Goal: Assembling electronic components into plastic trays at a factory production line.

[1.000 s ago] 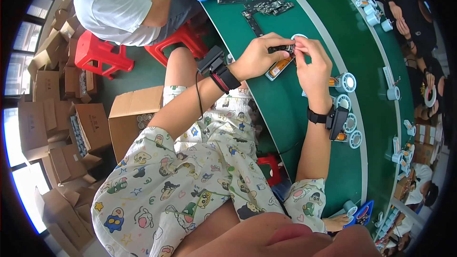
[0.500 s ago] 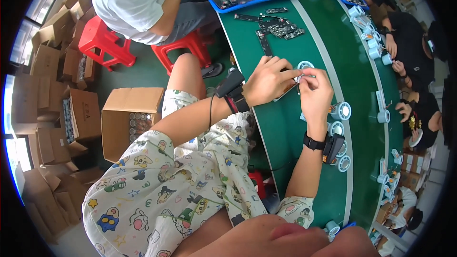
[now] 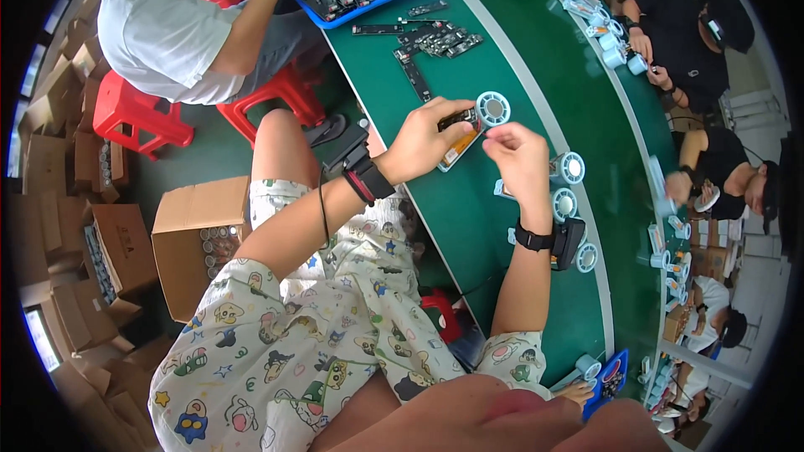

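Observation:
My left hand (image 3: 429, 141) is closed on a light blue device with a round, slotted head (image 3: 493, 109). An orange part (image 3: 460, 149) shows inside its open, pale handle. A narrow black circuit board (image 3: 457, 119) lies along the handle, under the left fingers. My right hand (image 3: 521, 159) is pinched beside the neck of the device, just below the round head. Whatever its fingertips hold is too small to name. Similar light blue devices (image 3: 568, 168) with round heads lie to the right of my right wrist.
Loose circuit boards (image 3: 442, 38) lie ahead on the green table (image 3: 368, 67). Beyond them stands a blue tray (image 3: 360, 13) full of boards. A person in white sits ahead left near red stools (image 3: 141, 113). An open carton (image 3: 197, 201) is at my left. Co-workers sit across the table.
The view has shifted, so the scene sits further left. My fingertips have parted from over the round head; the right hand now pinches at the neck, leaving the head and orange part exposed.

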Tool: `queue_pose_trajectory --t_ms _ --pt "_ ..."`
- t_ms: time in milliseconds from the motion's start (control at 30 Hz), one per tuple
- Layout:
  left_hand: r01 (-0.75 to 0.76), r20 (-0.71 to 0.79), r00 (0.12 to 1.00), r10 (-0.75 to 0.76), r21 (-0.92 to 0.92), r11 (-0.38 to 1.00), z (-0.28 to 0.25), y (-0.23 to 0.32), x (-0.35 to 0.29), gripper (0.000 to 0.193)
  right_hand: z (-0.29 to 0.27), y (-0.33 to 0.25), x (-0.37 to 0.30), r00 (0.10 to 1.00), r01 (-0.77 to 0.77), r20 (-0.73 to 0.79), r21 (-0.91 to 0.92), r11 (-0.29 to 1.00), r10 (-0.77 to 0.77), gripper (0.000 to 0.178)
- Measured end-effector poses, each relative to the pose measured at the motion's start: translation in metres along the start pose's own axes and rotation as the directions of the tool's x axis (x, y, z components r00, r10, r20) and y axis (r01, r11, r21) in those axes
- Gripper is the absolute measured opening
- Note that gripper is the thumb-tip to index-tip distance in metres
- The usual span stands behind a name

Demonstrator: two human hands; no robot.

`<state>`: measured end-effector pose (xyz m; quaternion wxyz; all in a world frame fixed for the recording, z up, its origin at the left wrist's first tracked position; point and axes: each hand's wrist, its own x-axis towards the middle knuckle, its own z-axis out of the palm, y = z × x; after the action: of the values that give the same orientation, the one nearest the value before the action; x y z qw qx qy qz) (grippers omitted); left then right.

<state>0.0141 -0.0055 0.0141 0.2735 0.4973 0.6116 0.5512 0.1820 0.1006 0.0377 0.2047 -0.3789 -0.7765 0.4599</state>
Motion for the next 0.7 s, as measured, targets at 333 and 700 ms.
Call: queue_pose_trajectory --t_ms 333,700 --pt "-0.164 0.139 0.979 0.152 0.076 0.984 -0.008 -0.012 0.001 0.035 0.028 0.000 -0.003 0.981 0.014 -0.174 0.504 0.864 0.086 0.013" --pt "-0.236 0.217 0.954 0.206 0.118 0.965 -0.012 -0.014 0.005 0.037 0.036 0.016 -0.007 0.964 -0.029 -0.161 0.727 0.686 0.212 0.017"
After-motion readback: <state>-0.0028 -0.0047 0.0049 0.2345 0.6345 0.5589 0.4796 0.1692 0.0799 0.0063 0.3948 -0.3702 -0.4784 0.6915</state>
